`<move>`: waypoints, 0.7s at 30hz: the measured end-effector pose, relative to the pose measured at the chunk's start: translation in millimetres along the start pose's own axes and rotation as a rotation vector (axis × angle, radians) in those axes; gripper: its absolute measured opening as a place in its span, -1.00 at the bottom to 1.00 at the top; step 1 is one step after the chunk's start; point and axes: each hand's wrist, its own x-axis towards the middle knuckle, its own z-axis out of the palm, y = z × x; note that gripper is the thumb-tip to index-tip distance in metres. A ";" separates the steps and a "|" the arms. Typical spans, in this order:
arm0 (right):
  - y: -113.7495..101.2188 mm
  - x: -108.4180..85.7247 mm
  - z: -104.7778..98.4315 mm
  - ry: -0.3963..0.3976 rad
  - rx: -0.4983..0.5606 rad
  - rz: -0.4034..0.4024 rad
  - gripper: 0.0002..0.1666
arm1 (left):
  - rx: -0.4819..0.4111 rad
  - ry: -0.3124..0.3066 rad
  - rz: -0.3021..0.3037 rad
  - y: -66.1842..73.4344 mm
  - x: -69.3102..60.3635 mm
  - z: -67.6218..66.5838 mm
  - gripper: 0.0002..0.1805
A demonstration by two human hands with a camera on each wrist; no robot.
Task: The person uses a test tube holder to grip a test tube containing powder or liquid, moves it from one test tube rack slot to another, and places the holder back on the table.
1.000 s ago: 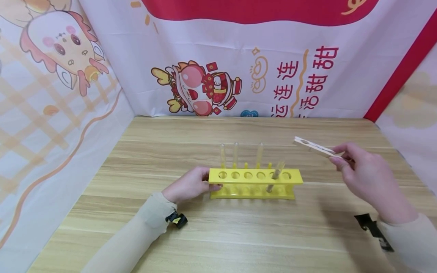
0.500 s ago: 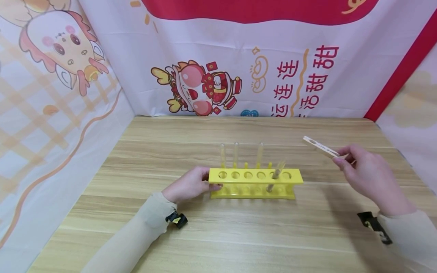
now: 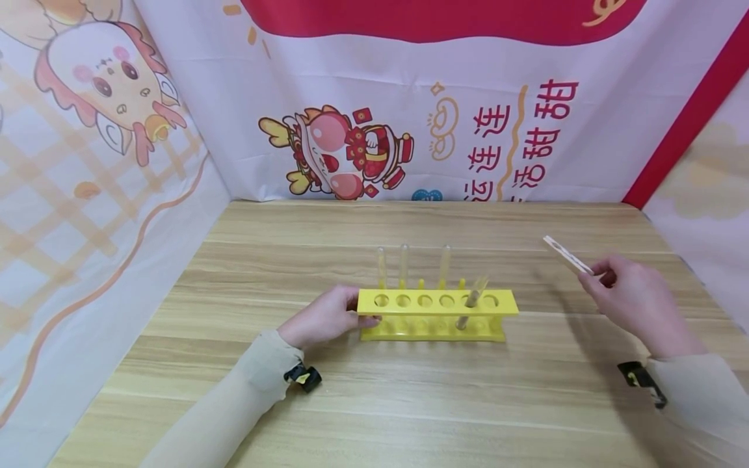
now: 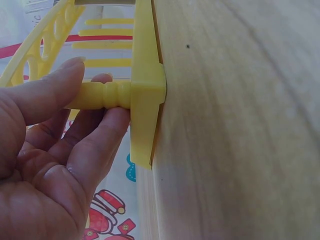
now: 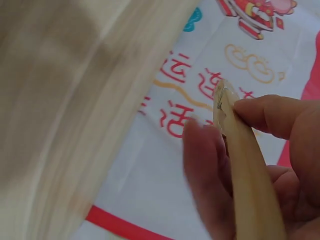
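A yellow test tube rack (image 3: 435, 312) stands on the table in the head view. My left hand (image 3: 328, 316) grips its left end; the left wrist view shows thumb and fingers around the yellow end post (image 4: 95, 95). One glass test tube (image 3: 473, 300) with dark contents in its lower part leans in a hole near the right end. Three clear tubes (image 3: 404, 265) stand bottom up at the rack's back. To the right of the rack, above the table, my right hand (image 3: 634, 302) pinches a wooden test tube holder (image 3: 567, 255). Nothing shows in the holder's far end.
The wooden table (image 3: 374, 403) extends around the rack on all sides. A printed cloth (image 3: 445, 110) hangs behind its back edge, with another cloth (image 3: 105, 214) along the left. Black straps (image 3: 640, 382) sit on both wrists.
My right hand has moved right with the wooden test tube holder, farther from the rack. The left hand, the rack and its tubes stay in place.
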 end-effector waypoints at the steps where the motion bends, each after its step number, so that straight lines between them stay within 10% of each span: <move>1: 2.8 0.9 0.8 0.000 -0.008 0.006 -0.67 | -0.001 -0.001 -0.001 0.2 -0.1 0.0 -0.69; 21: 53.0 20.7 8.4 -0.136 -0.074 0.112 -0.53 | -0.006 -0.006 0.000 1.0 -0.9 0.3 -0.68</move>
